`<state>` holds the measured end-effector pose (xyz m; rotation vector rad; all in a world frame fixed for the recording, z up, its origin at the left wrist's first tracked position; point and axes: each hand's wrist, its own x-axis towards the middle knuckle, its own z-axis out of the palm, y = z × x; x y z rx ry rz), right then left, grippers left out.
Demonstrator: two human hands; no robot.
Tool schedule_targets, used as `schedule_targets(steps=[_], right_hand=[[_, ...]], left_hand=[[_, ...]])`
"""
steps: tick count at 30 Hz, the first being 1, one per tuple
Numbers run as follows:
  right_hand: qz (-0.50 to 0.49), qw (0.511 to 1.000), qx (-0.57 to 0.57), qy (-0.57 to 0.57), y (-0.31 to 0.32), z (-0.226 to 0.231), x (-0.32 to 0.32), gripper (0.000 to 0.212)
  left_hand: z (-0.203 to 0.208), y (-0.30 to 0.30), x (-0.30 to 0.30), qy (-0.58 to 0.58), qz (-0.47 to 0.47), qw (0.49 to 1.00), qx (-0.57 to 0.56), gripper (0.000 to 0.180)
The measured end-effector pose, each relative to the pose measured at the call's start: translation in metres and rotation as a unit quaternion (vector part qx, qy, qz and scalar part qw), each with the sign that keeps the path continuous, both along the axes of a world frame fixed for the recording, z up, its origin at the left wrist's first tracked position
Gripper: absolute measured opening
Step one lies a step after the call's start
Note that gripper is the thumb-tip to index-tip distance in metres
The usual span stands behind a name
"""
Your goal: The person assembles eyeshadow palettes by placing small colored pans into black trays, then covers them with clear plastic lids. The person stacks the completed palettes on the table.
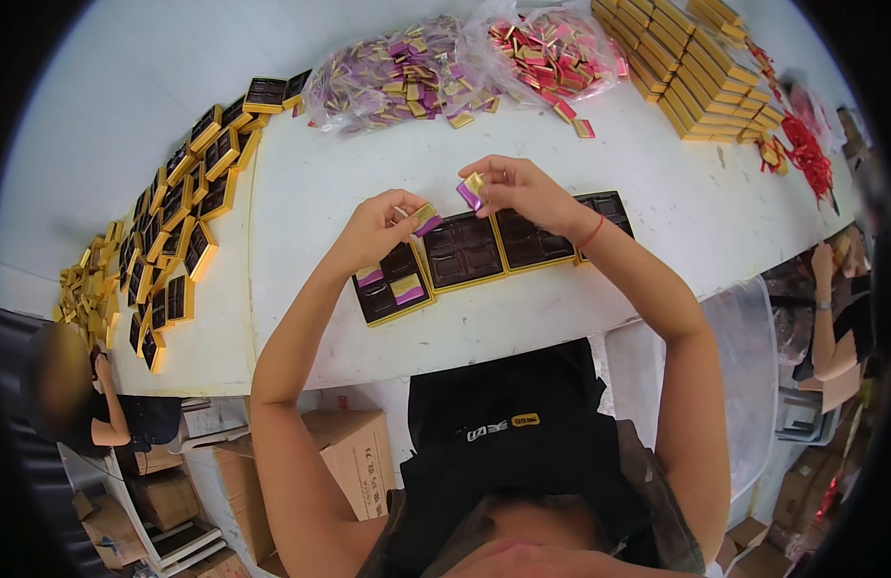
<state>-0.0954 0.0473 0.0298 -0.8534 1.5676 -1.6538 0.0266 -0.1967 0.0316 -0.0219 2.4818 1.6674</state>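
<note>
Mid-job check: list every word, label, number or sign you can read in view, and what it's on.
I won't copy wording, only say where print stands:
Apron: pale characters beside a yellow patch.
Cardboard box: dark characters on its side.
Packet in the left hand: any print too small to read.
Packet in the right hand: likewise.

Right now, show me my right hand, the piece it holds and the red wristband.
Right hand (532, 196), head view: back of the hand.
Purple-and-gold piece (471, 191), head view: its visible middle.
Red wristband (593, 233), head view: its visible stretch.
</note>
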Motion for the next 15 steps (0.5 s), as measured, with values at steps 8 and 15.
schedule_targets(steps=[8,15], right_hand=[[0.024,0.984,0.058,0.169,0.024,-0.004,0.031,0.029],[-0.006,0.914,0.106,0.392,0.022,-0.017,0.051,0.024]], left_hand=[[-0.010,0.010,0.006,0.039,-0.033,0.997,-0.052,0.026],[-0.016,0.023,0.011,0.086,0.003,0.987,-0.132,0.029]])
